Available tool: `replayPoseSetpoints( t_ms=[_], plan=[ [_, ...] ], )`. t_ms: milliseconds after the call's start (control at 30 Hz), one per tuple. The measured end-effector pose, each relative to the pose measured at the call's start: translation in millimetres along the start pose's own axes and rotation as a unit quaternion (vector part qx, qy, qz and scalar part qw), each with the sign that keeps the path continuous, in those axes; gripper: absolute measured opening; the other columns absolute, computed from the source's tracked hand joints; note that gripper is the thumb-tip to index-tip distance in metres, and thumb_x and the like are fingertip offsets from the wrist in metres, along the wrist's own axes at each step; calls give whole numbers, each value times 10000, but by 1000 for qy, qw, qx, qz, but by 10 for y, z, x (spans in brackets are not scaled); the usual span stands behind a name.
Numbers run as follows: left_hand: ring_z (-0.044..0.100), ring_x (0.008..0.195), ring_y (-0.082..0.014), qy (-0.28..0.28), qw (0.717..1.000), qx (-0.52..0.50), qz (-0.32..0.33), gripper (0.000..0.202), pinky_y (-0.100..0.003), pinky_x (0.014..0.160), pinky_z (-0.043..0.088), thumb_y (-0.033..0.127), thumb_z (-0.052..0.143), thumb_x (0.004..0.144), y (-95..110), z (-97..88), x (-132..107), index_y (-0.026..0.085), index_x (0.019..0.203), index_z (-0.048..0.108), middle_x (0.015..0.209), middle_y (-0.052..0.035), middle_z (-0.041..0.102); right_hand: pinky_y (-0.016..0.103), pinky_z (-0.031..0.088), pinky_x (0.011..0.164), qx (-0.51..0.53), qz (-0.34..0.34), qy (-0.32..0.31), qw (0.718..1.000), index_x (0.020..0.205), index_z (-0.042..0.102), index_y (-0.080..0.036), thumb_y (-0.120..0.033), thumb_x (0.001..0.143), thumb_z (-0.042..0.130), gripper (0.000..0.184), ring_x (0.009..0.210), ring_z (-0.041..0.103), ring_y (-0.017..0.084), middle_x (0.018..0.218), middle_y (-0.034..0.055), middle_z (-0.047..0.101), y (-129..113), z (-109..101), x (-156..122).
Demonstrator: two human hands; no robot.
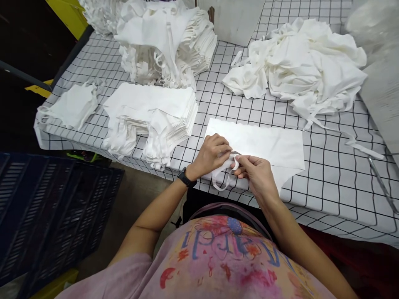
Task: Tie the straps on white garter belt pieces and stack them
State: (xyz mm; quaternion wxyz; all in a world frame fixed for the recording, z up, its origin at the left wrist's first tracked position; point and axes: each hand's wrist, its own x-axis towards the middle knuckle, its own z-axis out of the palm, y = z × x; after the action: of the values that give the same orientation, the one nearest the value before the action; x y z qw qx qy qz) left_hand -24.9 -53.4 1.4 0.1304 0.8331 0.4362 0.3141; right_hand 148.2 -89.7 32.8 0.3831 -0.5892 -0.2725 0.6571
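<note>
A white fabric piece (264, 143) lies flat on the checked table (327, 182) in front of me. Its strap (222, 178) loops down over the near edge. My left hand (212, 153) is closed, pinching the strap where it meets the fabric. My right hand (255, 172) is also closed, pinching the same strap end from the right. The two hands touch at the fingertips. A black watch sits on my left wrist.
A neat stack of folded white pieces (152, 118) lies to the left, and a single piece (73, 106) further left. A tall pile (168, 37) stands at the back. A loose heap (305, 68) is at the right. A dark plastic crate (46, 207) sits below left.
</note>
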Motion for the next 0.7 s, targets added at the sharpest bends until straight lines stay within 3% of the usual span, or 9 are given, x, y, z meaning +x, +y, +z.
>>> replayPoseSetpoints(
  t_ms=[467, 700],
  plan=[
    [602, 926, -191, 27, 995, 60, 71, 168, -385, 843, 373, 183, 567, 1007, 49, 42, -22, 179, 868, 661, 890, -21, 733, 167, 459, 429, 8, -13, 37, 999, 643, 714, -125, -346, 666, 837, 255, 458, 597, 95, 561, 43, 669, -45, 12, 54],
    [590, 907, -204, 8, 990, 98, 100, 227, -405, 879, 391, 175, 520, 1022, 58, 29, -29, 175, 830, 640, 857, -30, 702, 169, 450, 441, -9, -16, 35, 999, 631, 691, -133, -354, 677, 821, 261, 447, 593, 97, 513, 32, 638, -44, 23, 53]
  ],
)
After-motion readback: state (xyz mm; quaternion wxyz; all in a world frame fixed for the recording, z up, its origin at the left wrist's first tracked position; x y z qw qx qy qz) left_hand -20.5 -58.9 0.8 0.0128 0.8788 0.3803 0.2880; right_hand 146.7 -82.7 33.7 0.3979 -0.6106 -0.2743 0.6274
